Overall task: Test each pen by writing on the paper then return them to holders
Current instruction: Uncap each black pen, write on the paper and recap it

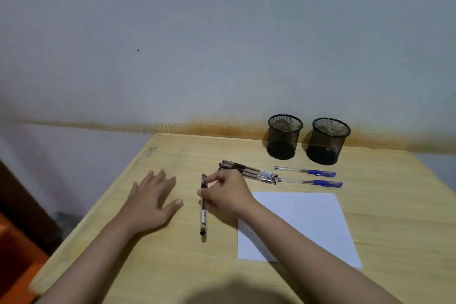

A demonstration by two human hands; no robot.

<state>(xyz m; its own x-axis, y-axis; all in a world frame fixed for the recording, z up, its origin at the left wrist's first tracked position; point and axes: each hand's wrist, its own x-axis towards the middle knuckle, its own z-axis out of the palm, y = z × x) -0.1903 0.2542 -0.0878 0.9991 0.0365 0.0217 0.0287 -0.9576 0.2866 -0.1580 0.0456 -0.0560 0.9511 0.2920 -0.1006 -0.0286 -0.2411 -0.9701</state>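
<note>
Wall [222, 32]: grey, carrying a rusty stain band along the table [153, 254] edge. Table: pale wood. Paper [308, 219]: lying blank at right. Two mesh holders [283, 137], [327, 141]: standing side by side at the back, appearing empty. Left hand [150, 202]: resting flat, fingers spread. Right hand [225, 192]: fingers pinching a dark pen [203, 215]. Dark pens [254, 172] and two blue pens [306, 171], [311, 182]: lying loose before the holders.
</note>
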